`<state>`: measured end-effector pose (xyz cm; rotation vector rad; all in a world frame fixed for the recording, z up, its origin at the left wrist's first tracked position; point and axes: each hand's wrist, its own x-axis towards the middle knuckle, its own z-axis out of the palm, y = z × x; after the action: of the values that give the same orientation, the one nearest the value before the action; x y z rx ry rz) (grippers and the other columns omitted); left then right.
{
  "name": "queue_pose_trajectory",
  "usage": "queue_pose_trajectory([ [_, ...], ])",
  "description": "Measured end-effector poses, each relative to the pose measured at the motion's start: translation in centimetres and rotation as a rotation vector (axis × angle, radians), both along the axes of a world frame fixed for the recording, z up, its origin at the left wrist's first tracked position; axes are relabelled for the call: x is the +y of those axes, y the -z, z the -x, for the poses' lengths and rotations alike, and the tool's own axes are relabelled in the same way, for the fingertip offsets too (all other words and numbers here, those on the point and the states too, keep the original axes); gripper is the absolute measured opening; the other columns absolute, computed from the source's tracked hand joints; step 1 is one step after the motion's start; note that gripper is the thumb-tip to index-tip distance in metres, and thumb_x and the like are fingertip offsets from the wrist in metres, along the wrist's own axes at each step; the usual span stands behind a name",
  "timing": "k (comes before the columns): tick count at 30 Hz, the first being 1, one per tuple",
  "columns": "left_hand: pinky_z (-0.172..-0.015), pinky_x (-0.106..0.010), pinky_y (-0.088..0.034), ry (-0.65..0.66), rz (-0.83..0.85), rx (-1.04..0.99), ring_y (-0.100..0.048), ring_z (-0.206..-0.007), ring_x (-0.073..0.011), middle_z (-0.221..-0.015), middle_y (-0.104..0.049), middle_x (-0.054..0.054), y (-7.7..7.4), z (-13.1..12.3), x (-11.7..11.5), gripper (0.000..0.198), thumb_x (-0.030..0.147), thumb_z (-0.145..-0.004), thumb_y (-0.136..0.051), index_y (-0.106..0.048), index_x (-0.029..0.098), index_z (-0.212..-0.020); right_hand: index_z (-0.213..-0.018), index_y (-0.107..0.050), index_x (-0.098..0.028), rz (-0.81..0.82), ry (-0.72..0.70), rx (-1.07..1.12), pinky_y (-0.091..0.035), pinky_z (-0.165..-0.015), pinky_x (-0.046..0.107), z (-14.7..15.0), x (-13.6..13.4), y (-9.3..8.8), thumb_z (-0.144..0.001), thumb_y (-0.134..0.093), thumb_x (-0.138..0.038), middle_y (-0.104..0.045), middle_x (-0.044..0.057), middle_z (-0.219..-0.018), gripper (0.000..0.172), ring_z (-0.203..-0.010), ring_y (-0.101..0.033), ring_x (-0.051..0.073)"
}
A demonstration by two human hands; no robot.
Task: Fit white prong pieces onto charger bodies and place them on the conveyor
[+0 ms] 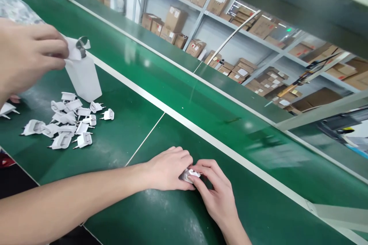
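Low in the middle of the head view, my left hand (171, 168) is closed around a small white plug piece (193, 174). My right hand (217, 189) pinches the same piece from the other side, thumb and fingertips against it. A pin seems to stick out toward my right fingers, and a greyish part shows beside my left thumb. Most of the piece is hidden by my fingers. Both hands rest at the green table (161, 214). Up and left of them lies a loose pile of white two-pin plug pieces (67, 122).
At left, a co-worker's hand (31, 51) holds something white by the top of a white bottle (84, 78) with a metal cap. Behind it lies a clear plastic bag (18, 7). A pale strip (165, 107) crosses the green surface. Shelves with cardboard boxes (175, 19) stand beyond.
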<state>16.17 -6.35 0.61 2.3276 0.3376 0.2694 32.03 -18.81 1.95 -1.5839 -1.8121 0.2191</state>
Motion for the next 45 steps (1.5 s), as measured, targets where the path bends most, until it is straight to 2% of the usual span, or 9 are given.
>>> queue_pose_trajectory([
  [6,-0.087,-0.038,-0.044,0.001,0.030,0.004,-0.055,-0.098,-0.0243,-0.100,-0.061,-0.004,0.1,0.1,0.0,0.031,0.042,-0.088,-0.072,-0.049,0.020,-0.090,-0.096,-0.070,-0.025,0.108,0.009,0.181,-0.054,-0.083,0.039,-0.1,0.3,0.7,-0.094,-0.071,-0.029,-0.062,0.008,-0.108,0.005,-0.098,-0.063,0.025],
  [11,-0.086,-0.038,-0.045,-0.013,0.097,0.008,-0.055,-0.103,-0.0255,-0.104,-0.062,-0.006,0.5,0.2,0.2,0.024,0.036,-0.090,-0.069,-0.052,0.020,-0.091,-0.121,-0.057,-0.026,0.315,0.139,0.388,-0.054,-0.086,0.039,-0.2,0.7,1.4,-0.085,-0.077,-0.035,-0.059,0.007,-0.115,0.042,-0.095,-0.058,0.022],
  [16,-0.086,-0.038,-0.047,-0.024,0.144,-0.017,-0.056,-0.102,-0.0252,-0.103,-0.064,-0.006,0.7,0.2,0.4,0.026,0.039,-0.089,-0.071,-0.055,0.020,-0.094,-0.129,-0.052,-0.025,0.477,0.140,0.343,-0.052,-0.093,0.042,-0.4,1.1,0.5,-0.085,-0.075,-0.035,-0.059,0.008,-0.123,0.051,-0.108,-0.057,0.024],
  [23,-0.080,-0.035,-0.048,-0.036,0.172,-0.036,-0.059,-0.100,-0.0250,-0.100,-0.065,-0.005,0.3,0.4,0.4,0.024,0.040,-0.087,-0.072,-0.058,0.020,-0.092,-0.127,-0.056,-0.025,0.518,0.156,0.235,-0.053,-0.089,0.041,-0.1,1.8,-0.8,-0.082,-0.075,-0.036,-0.061,0.008,-0.121,0.051,-0.107,-0.059,0.024],
  [27,-0.085,-0.035,-0.048,-0.049,0.195,-0.052,-0.061,-0.103,-0.0249,-0.109,-0.069,-0.005,0.1,0.6,0.4,0.020,0.033,-0.086,-0.072,-0.063,0.020,-0.098,-0.124,-0.058,-0.025,0.431,0.126,0.263,-0.054,-0.091,0.042,0.4,1.7,0.0,-0.083,-0.075,-0.037,-0.061,0.007,-0.120,0.046,-0.106,-0.060,0.024],
  [31,-0.076,-0.031,-0.047,-0.106,0.367,-0.042,-0.064,-0.091,-0.0222,-0.106,-0.072,-0.003,-0.4,0.9,0.4,0.035,0.041,-0.081,-0.078,-0.066,0.022,-0.107,-0.138,-0.052,-0.028,0.239,0.027,0.453,-0.053,-0.099,0.044,-0.4,1.4,1.7,-0.081,-0.081,-0.047,-0.057,0.011,-0.132,0.066,-0.115,-0.058,0.027],
  [35,-0.067,-0.028,-0.044,-0.195,0.553,-0.044,-0.059,-0.076,-0.0172,-0.086,-0.068,0.000,-0.7,1.1,0.6,0.046,0.054,-0.073,-0.083,-0.066,0.018,-0.097,-0.123,-0.062,-0.026,0.081,0.067,0.704,-0.055,-0.086,0.040,-1.6,1.4,2.7,-0.098,-0.058,-0.054,-0.064,0.008,-0.113,0.038,-0.097,-0.062,0.023],
  [40,-0.065,-0.028,-0.043,-0.174,0.650,-0.011,-0.059,-0.067,-0.0152,-0.077,-0.065,0.002,-0.7,1.1,0.7,0.043,0.050,-0.074,-0.082,-0.063,0.018,-0.096,-0.106,-0.069,-0.024,0.106,0.078,0.689,-0.052,-0.067,0.032,-1.1,1.5,2.5,-0.100,-0.059,-0.049,-0.058,-0.001,-0.076,0.028,-0.068,-0.056,0.017],
  [45,-0.058,-0.026,-0.035,-0.169,0.535,-0.025,-0.049,-0.063,-0.0125,-0.069,-0.057,0.004,-0.5,0.9,0.8,0.047,0.056,-0.069,-0.085,-0.060,0.018,-0.080,-0.101,-0.070,-0.024,0.100,0.057,0.654,-0.050,-0.062,0.032,-0.1,1.9,1.7,-0.094,-0.066,-0.052,-0.064,0.002,-0.087,0.029,-0.068,-0.057,0.017],
])
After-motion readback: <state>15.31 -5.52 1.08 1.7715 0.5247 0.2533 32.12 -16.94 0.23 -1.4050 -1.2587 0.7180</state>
